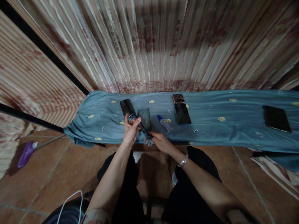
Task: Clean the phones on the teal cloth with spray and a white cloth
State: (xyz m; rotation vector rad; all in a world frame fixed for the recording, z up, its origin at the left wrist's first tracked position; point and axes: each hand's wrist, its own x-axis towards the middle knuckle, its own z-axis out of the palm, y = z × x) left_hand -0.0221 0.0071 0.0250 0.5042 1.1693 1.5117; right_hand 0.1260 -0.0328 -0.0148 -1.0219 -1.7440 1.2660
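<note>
My left hand [131, 129] grips a dark phone [145, 132] by its upper part, thumb on one side and fingers on the other. The phone is tilted, nearly edge-on to me. At its lower end, my right hand [160, 141] is closed, with a bunched grey cloth [149, 142] under its fingertips. Just beyond the left hand lies another dark phone [126, 107] with a glossy face. A see-through phone case [144, 117] rests behind the held phone. To its right is a small clear bottle [166, 125] with a blue cap.
A blue-green patterned cloth [210, 124] covers the long narrow surface. On it lie a black phone [183, 113] touching a checked item [178, 98], and a dark tablet-like device [277, 118] far right. A pleated curtain [161, 46] hangs behind. A purple broom [26, 154] is on the floor.
</note>
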